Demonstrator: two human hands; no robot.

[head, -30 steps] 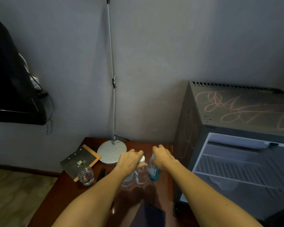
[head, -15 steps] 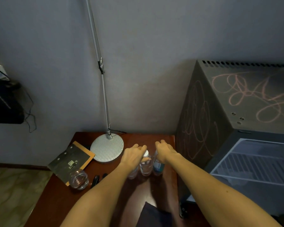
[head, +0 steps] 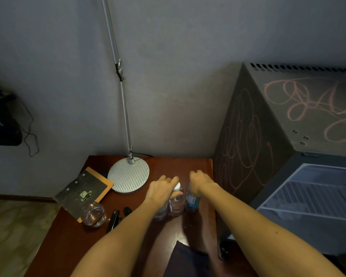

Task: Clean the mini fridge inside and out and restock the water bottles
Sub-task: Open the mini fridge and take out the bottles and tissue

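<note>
While beside the mini fridge at the table edge, gripping white-capped bottle with left hand, blue-labelled bottle with right hand.

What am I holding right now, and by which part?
Right hand grips the blue-labelled bottle by its top; left hand pinches the white-capped bottle at its neck and covers another clear bottle.

Three water bottles stand upright, bunched together on the counter: a clear bottle, a white-capped bottle and a blue-labelled bottle. Just right, the dark mini fridge (scribbled pink) stands open, showing white wire shelves.
</note>
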